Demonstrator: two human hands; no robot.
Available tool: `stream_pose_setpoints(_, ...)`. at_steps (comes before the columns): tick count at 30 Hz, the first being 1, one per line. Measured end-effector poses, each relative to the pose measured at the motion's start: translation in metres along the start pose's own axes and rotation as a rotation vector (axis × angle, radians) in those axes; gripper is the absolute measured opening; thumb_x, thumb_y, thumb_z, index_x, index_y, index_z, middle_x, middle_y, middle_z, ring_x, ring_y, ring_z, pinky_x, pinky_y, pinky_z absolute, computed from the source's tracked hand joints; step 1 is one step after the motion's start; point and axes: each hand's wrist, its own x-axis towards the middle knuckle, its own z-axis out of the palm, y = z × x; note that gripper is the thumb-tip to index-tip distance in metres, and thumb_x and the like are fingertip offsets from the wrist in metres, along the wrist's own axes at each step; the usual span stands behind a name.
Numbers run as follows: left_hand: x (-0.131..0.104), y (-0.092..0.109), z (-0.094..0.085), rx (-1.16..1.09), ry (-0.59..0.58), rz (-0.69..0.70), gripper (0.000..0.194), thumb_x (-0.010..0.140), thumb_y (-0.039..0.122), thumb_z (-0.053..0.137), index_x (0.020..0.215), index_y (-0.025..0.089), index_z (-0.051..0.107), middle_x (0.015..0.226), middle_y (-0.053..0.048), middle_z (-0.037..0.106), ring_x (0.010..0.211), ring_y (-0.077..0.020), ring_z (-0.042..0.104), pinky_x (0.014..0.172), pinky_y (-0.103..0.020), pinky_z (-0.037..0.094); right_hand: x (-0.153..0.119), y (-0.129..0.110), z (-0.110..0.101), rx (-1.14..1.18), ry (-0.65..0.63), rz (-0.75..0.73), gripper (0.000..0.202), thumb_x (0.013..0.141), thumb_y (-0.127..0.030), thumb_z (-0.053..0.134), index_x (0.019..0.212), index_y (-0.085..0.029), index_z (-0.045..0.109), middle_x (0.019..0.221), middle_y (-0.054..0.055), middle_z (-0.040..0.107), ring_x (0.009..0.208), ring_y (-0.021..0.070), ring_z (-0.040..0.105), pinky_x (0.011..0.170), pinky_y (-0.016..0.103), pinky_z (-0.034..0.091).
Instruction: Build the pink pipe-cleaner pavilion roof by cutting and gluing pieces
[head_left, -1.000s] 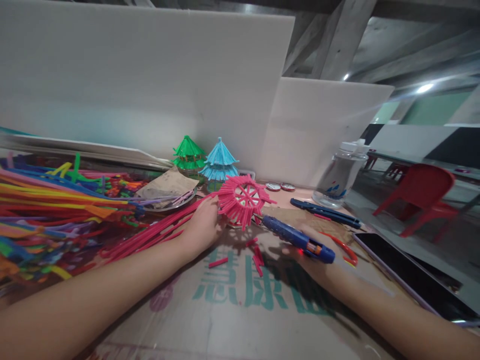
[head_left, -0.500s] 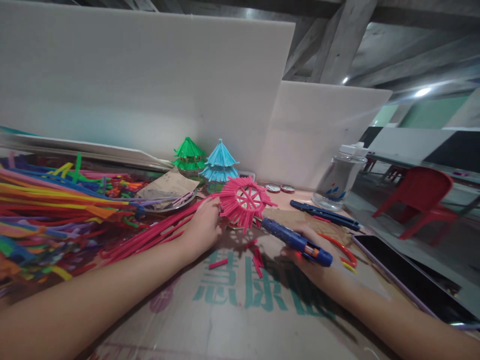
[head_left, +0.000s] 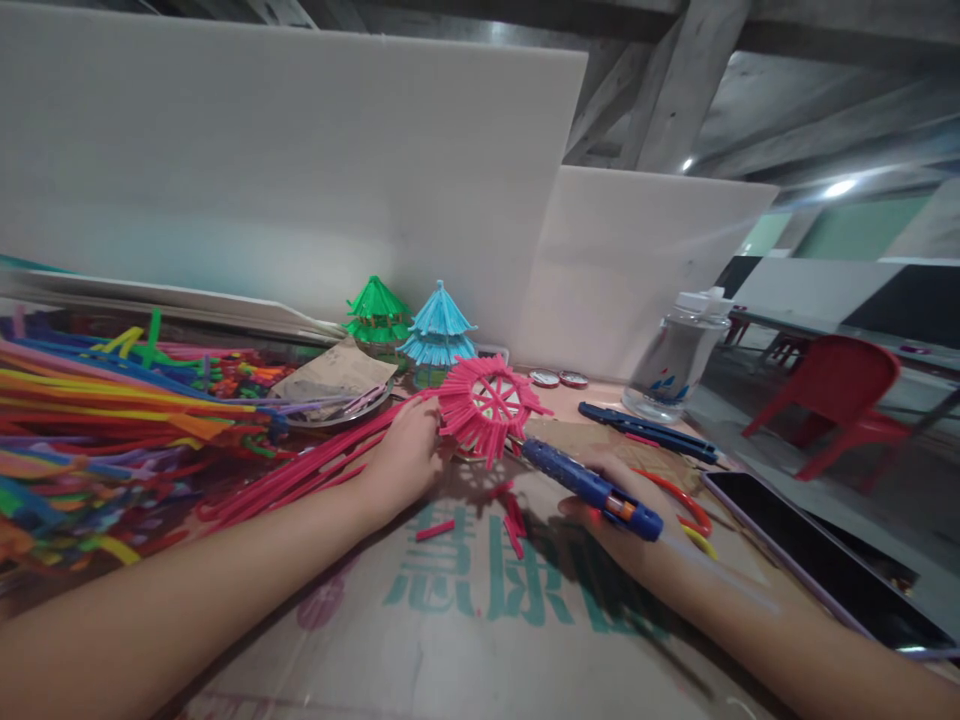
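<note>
A round pink piece [head_left: 491, 400] made of fuzzy strips, with a spoked centre, is held up by my left hand [head_left: 411, 450], whose fingers close on its left edge. My right hand [head_left: 615, 500] grips a dark blue glue gun [head_left: 589, 487]; its metal tip points at the lower right edge of the pink piece. Several short pink strips [head_left: 436, 530] lie on the cardboard [head_left: 360, 640] below. Long pink strips [head_left: 300, 465] run beside my left hand. Behind stand a blue roofed model [head_left: 440, 325] and a green one [head_left: 376, 312].
Colourful pipe cleaners [head_left: 112, 400] heap at the left. To the right are a box cutter [head_left: 649, 432], orange-handled scissors [head_left: 686, 500], a water bottle [head_left: 675, 355] and a phone [head_left: 825, 560]. White boards [head_left: 300, 150] stand behind; a red chair [head_left: 832, 390] is farther off.
The view has shifted very slightly. My right hand and the glue gun have barely moved, and my left hand still holds the pink piece.
</note>
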Motion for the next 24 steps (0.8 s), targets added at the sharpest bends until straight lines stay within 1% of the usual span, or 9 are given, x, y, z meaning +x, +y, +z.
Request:
stream_pose_setpoints(4, 0.0003, -0.0005, 0.0007, 0.014, -0.004, 0.018, 0.028, 0.082, 0.014, 0.057, 0.108, 0.012, 0.065, 0.117, -0.015, 0.065, 0.114, -0.0311, 0.057, 0.104, -0.049, 0.044, 0.0002, 0.0, -0.0013, -0.005, -0.014, 0.002, 0.017, 0.076, -0.034, 0.062, 0.088, -0.024, 0.068, 0.072, -0.001, 0.068, 0.064, 0.0176, 0.063, 0.057, 0.026, 0.047)
stream_pose_setpoints(10, 0.0001, -0.0014, 0.0013, 0.011, 0.011, 0.027, 0.031, 0.081, 0.014, 0.058, 0.111, 0.013, 0.065, 0.119, -0.014, 0.065, 0.116, -0.031, 0.057, 0.105, -0.049, 0.044, 0.0004, -0.0025, -0.0017, 0.001, 0.003, 0.014, 0.012, 0.073, -0.032, 0.06, 0.081, -0.024, 0.064, 0.068, -0.002, 0.067, 0.059, 0.0168, 0.06, 0.054, 0.026, 0.045)
stream_pose_setpoints(14, 0.0003, -0.0009, 0.0011, 0.013, 0.016, 0.037, 0.03, 0.082, 0.014, 0.058, 0.11, 0.014, 0.066, 0.119, -0.014, 0.065, 0.117, -0.0304, 0.057, 0.105, -0.048, 0.044, -0.0006, 0.0007, -0.0012, 0.003, 0.011, 0.014, 0.011, 0.075, -0.03, 0.059, 0.083, -0.024, 0.063, 0.071, -0.002, 0.068, 0.063, 0.0171, 0.062, 0.057, 0.026, 0.046)
stream_pose_setpoints(17, 0.0003, -0.0003, 0.0009, 0.029, 0.003, 0.026, 0.031, 0.082, 0.014, 0.058, 0.111, 0.013, 0.066, 0.119, -0.014, 0.065, 0.117, -0.0307, 0.057, 0.105, -0.048, 0.045, -0.001, 0.0027, -0.0011, 0.01, -0.006, 0.007, 0.011, 0.076, -0.031, 0.06, 0.084, -0.024, 0.063, 0.071, -0.002, 0.068, 0.062, 0.0169, 0.062, 0.057, 0.026, 0.046)
stream_pose_setpoints(24, 0.0007, -0.0002, 0.0008, 0.042, -0.003, 0.032, 0.032, 0.08, 0.013, 0.056, 0.11, 0.015, 0.066, 0.117, -0.013, 0.065, 0.116, -0.0301, 0.057, 0.107, -0.049, 0.042, -0.002, -0.006, -0.0046, 0.005, 0.017, 0.012, 0.009, 0.075, -0.03, 0.06, 0.08, -0.024, 0.063, 0.067, -0.003, 0.066, 0.057, 0.0158, 0.059, 0.053, 0.025, 0.043)
